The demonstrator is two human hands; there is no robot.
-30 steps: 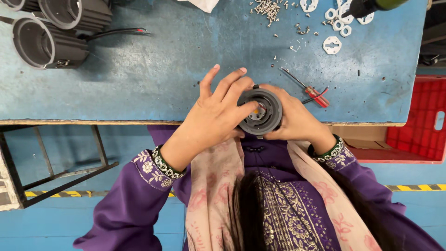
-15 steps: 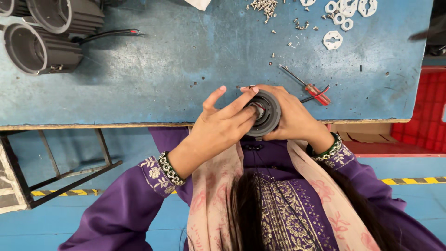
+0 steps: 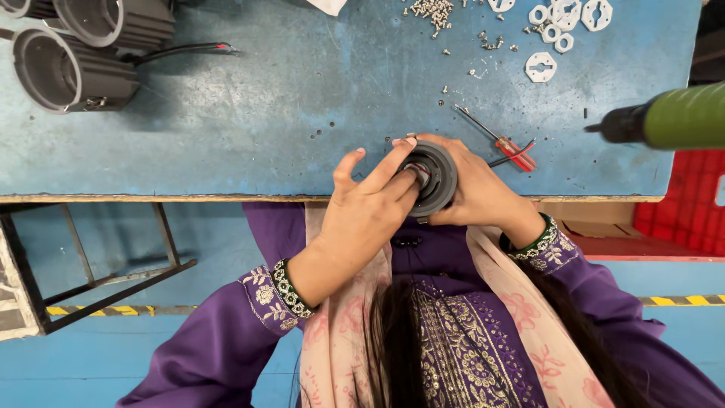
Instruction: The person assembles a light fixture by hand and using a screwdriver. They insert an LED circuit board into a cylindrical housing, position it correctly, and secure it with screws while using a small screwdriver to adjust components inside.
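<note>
- A round grey ribbed metal housing [image 3: 434,177] is held at the near edge of the worn blue bench [image 3: 287,113], clasped from behind by the right hand [image 3: 476,189].
- Since the earlier frame, the left hand [image 3: 370,208] has been lowered; its fingertips [image 3: 408,177] are pressed into the housing's open face.
- A green power tool [image 3: 668,121] has come into view at right.
- Red-handled screwdrivers [image 3: 510,151], scattered screws [image 3: 434,11] and white plastic rings [image 3: 563,23] lie beyond.

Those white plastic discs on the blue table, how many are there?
6 at least: one white disc lies alone; five cluster at the top edge, one partly cropped. More may lie out of view.
</note>
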